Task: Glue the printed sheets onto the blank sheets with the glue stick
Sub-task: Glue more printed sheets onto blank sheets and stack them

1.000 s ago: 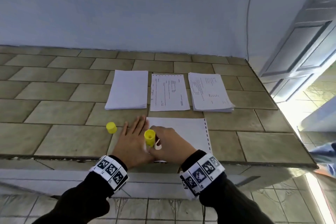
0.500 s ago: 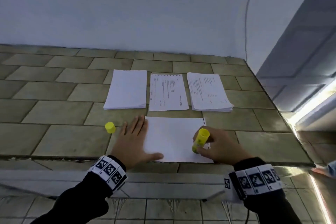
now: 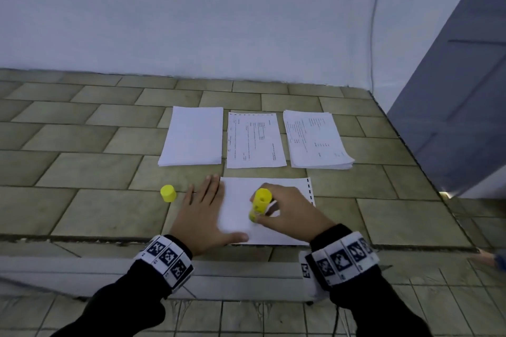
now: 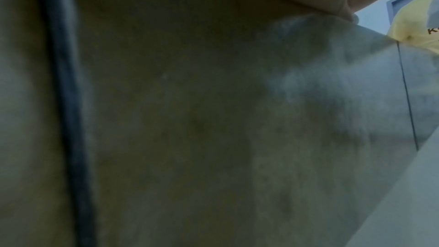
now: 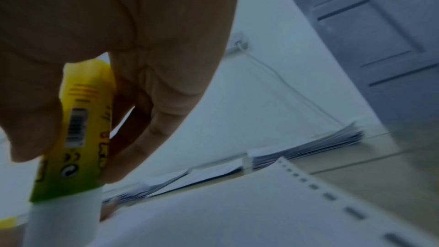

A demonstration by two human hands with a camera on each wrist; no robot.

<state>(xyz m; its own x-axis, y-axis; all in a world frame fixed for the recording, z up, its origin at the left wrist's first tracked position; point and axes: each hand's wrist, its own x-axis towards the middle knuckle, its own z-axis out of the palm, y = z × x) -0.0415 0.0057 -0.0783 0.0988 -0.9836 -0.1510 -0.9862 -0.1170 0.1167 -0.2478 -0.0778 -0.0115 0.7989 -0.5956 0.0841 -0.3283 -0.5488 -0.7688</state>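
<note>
the glue stick (image 3: 260, 204) is standing nearly upright on the middle of the near sheet (image 3: 290, 235), its white glue end (image 5: 64, 217) pressing down on the paper. the right hand (image 3: 290, 210) is pinching the yellow tube between thumb and curled fingers (image 5: 152, 119). this sheet is lying face down at the near edge of the tiled ledge (image 3: 82, 145), with a dashed strip (image 3: 309, 189) running along its right edge. the left hand (image 3: 202, 213) is lying flat with fingers spread, pressing the sheet's left edge, its thumb reaching across the near left corner. the yellow cap (image 3: 168, 193) is standing on the tiles just left of the left hand, apart from it. farther back three lots of paper are lying in a row: a blank stack (image 3: 193, 139) on the left, a printed sheet (image 3: 254, 141) in the middle, and a printed stack (image 3: 315, 139) on the right. a pale wall (image 3: 219, 13) is rising behind the ledge, and a grey door (image 3: 465, 90) is standing at far right. the left wrist view is showing only blurred tile.
</note>
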